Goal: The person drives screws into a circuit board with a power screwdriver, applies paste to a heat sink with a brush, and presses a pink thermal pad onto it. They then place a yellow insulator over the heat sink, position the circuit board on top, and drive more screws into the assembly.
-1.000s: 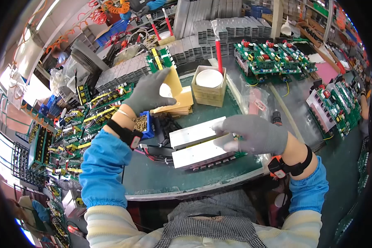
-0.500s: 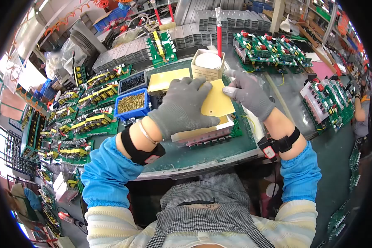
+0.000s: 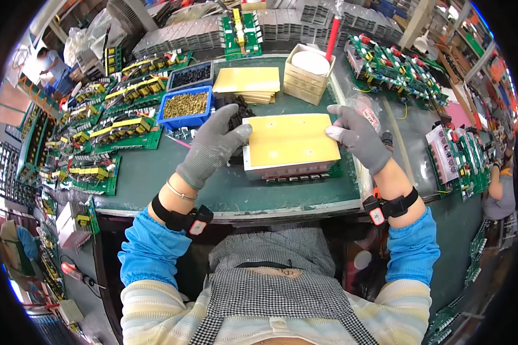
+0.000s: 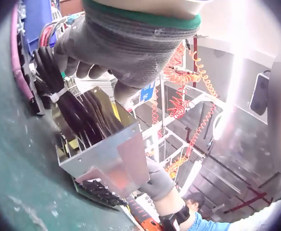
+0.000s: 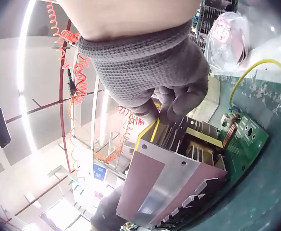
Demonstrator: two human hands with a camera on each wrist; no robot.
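Note:
A yellow sheet point(image 3: 293, 138) with small holes lies flat over the metal heat sinks of a circuit board unit point(image 5: 155, 178). My gloved left hand point(image 3: 216, 141) is at the sheet's left end, thumb tip close to its edge and fingers extended past the corner. On the other end my gloved right hand point(image 3: 360, 138) touches the sheet's right edge with the thumb, its index finger spread apart from it. Metal fins and a yellow-wrapped part point(image 5: 203, 137) show beneath the sheet in the right wrist view. Black cables point(image 4: 58, 94) lie by the left end.
A stack of yellow sheets point(image 3: 247, 80) sits behind, near a blue bin of brass-coloured fasteners point(image 3: 185, 104) and a grey bin of black parts point(image 3: 191, 75). A wooden box point(image 3: 308, 83) holds a white tub and red-handled brush. Circuit boards point(image 3: 126, 132) crowd the left; more units point(image 3: 460, 155) stand right.
A yellow sheet has come from the stack onto the unit and now lies squarely over both heat sinks. My hands have moved apart to its two ends.

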